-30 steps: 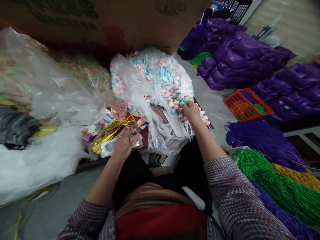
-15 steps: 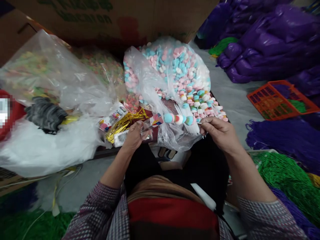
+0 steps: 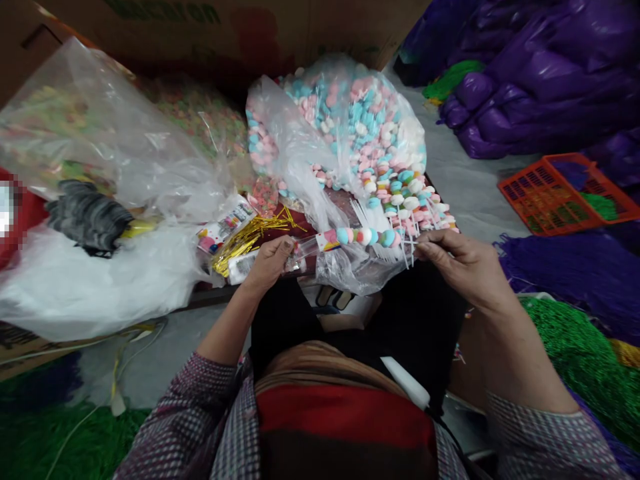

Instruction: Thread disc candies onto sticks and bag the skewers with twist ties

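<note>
A skewer of pastel marshmallow candies (image 3: pixel 367 236) in blue, white, pink and orange is stretched level between my hands. My right hand (image 3: pixel 463 263) pinches its white stick at the right end. At the other end, my left hand (image 3: pixel 270 261) is closed on the tail of a clear plastic wrapper (image 3: pixel 310 247) with a printed, colourful patch next to the first candy. Whether the wrapper covers all the candies is hard to tell. Behind my right hand lie several more candy skewers (image 3: pixel 413 193). Gold twist ties (image 3: pixel 250 241) are beside my left hand.
A clear bag of pink, blue and white candies (image 3: pixel 345 127) stands at the back. Bags of mixed gummies (image 3: pixel 60 133) are to its left. White plastic forks (image 3: pixel 363 215) lie mid-table. An orange basket (image 3: pixel 545 200) and purple bundles (image 3: pixel 555 100) are on the right.
My right hand has moved right, drawing the skewer with it. More clear wrapper now shows between my left hand and the candies. My left hand stays nearly in place.
</note>
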{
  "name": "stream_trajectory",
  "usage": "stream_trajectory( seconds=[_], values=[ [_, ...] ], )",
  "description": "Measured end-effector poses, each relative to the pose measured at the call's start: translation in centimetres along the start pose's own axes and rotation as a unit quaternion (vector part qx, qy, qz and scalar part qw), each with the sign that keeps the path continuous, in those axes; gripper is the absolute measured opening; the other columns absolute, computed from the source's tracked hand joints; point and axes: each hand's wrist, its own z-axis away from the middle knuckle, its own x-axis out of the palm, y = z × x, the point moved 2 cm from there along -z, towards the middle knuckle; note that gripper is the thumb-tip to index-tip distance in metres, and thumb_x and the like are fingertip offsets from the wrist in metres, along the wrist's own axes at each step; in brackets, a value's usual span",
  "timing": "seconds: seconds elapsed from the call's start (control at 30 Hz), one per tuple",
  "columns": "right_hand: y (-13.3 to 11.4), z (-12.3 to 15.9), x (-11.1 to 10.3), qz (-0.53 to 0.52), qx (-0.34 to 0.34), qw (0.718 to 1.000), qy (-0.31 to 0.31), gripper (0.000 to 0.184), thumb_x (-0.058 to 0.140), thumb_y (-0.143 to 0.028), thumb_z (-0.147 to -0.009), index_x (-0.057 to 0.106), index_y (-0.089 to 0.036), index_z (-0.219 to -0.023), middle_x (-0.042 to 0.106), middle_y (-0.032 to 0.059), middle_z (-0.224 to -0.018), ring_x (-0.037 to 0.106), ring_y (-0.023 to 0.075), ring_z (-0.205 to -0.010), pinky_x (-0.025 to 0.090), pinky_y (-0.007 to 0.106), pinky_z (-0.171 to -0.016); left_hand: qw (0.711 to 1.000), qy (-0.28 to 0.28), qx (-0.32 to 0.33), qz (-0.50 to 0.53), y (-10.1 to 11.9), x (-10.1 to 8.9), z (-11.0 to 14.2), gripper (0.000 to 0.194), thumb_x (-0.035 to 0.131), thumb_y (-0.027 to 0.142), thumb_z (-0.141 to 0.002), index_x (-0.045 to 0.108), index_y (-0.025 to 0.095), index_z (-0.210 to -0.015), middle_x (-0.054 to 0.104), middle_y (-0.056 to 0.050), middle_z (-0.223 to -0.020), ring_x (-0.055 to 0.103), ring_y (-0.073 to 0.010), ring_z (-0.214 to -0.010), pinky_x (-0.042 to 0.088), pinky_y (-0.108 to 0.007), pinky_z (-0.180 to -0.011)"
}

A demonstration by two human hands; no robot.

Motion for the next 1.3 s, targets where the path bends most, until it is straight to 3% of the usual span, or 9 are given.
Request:
stream_trajectory(
  seconds=[0.23, 0.43, 0.63, 0.77, 0.87, 0.93, 1.0, 1.1, 1.3],
  values=[
    [-0.4, 0.0, 0.3, -0.082, 0.081, 0.993, -0.017, 0.030, 0.074, -0.051, -0.085, 0.070, -0.022, -0.083, 0.072, 0.0032, -0.077, 0.064, 0.0153, -0.071, 0.052, 0.030, -0.070, 0.998, -0.042, 0.030, -0.030, 0.6, -0.1, 0.1, 0.059, 0.060, 0.073, -0.091, 0.052, 0.019, -0.067, 0.045, 0.004, -0.060, 0.040, -0.0093, -0.055, 0.031, -0.023, -0.053],
    [-0.8, 0.5, 0.6, -0.110, 0.106, 0.986, -0.061, 0.032, 0.071, -0.051, -0.087, 0.068, -0.021, -0.076, 0.067, 0.0013, -0.069, 0.059, 0.0134, -0.067, 0.049, 0.030, -0.070, 0.999, -0.028, 0.019, -0.019, 0.5, -0.1, -0.1, 0.059, 0.059, 0.075, -0.089, 0.054, 0.020, -0.070, 0.045, 0.004, -0.061, 0.038, -0.0098, -0.053, 0.033, -0.024, -0.051],
    [-0.4, 1.3, 0.0, -0.061, 0.100, 0.992, -0.055, 0.049, 0.066, -0.069, -0.087, 0.068, -0.022, -0.073, 0.064, 0.0000, -0.062, 0.055, 0.0124, -0.060, 0.044, 0.030, -0.065, 0.999, -0.037, 0.002, -0.030, 0.7, 0.4, -0.2, 0.058, 0.061, 0.076, -0.087, 0.054, 0.021, -0.070, 0.046, 0.004, -0.060, 0.040, -0.0108, -0.053, 0.034, -0.024, -0.049],
    [-0.5, 1.5, -0.6, -0.062, 0.097, 0.991, -0.067, 0.058, 0.062, -0.080, -0.086, 0.065, -0.023, -0.072, 0.055, -0.0019, -0.056, 0.047, 0.0102, -0.052, 0.037, 0.028, -0.053, 0.999, -0.038, 0.019, -0.031, 1.6, 0.5, -0.1, 0.057, 0.062, 0.074, -0.088, 0.057, 0.020, -0.069, 0.046, 0.003, -0.059, 0.039, -0.0107, -0.053, 0.032, -0.023, -0.049],
    [-0.5, 1.7, -0.9, -0.066, 0.083, 0.992, -0.062, 0.058, 0.062, -0.081, -0.085, 0.066, -0.024, -0.076, 0.057, -0.0010, -0.059, 0.047, 0.0100, -0.050, 0.036, 0.029, -0.049, 0.997, -0.030, 0.045, -0.047, 2.0, 0.3, -0.1, 0.057, 0.061, 0.071, -0.091, 0.058, 0.019, -0.068, 0.045, 0.003, -0.060, 0.035, -0.0103, -0.054, 0.030, -0.024, -0.051],
    [-0.4, 1.7, -1.0, -0.064, 0.049, 0.995, -0.059, 0.056, 0.061, -0.079, -0.087, 0.066, -0.025, -0.075, 0.059, 0.0001, -0.061, 0.052, 0.0118, -0.054, 0.042, 0.030, -0.054, 0.996, -0.034, 0.050, -0.062, 2.1, 0.2, -0.1, 0.057, 0.061, 0.070, -0.091, 0.057, 0.019, -0.067, 0.044, 0.003, -0.062, 0.035, -0.0103, -0.055, 0.031, -0.024, -0.054],
    [-0.3, 1.8, -1.1, -0.059, 0.010, 0.997, -0.056, 0.055, 0.061, -0.076, -0.090, 0.064, -0.025, -0.069, 0.060, 0.0011, -0.061, 0.058, 0.0142, -0.063, 0.049, 0.033, -0.069, 0.994, -0.042, 0.046, -0.085, 2.4, 0.2, 0.0, 0.056, 0.060, 0.070, -0.091, 0.055, 0.020, -0.067, 0.043, 0.003, -0.062, 0.035, -0.0107, -0.057, 0.031, -0.025, -0.056],
    [0.0, 1.9, -1.3, -0.050, -0.011, 0.997, -0.054, 0.050, 0.061, -0.070, -0.094, 0.067, -0.026, -0.071, 0.068, 0.0028, -0.068, 0.064, 0.0171, -0.076, 0.050, 0.038, -0.090, 0.987, -0.059, 0.064, -0.132, 3.1, 0.5, 0.1, 0.056, 0.056, 0.069, -0.093, 0.054, 0.020, -0.065, 0.042, 0.003, -0.061, 0.035, -0.0119, -0.058, 0.030, -0.026, -0.057],
    [0.9, 2.3, -0.7, -0.072, 0.011, 0.996, -0.050, 0.035, 0.066, -0.056, -0.096, 0.071, -0.026, -0.078, 0.071, 0.0034, -0.078, 0.064, 0.0157, -0.078, 0.049, 0.035, -0.085, 0.971, -0.109, 0.095, -0.189, 4.2, 1.2, 0.1, 0.053, 0.052, 0.065, -0.094, 0.054, 0.021, -0.063, 0.044, 0.002, -0.060, 0.037, -0.0135, -0.057, 0.029, -0.028, -0.058]
  ],
)
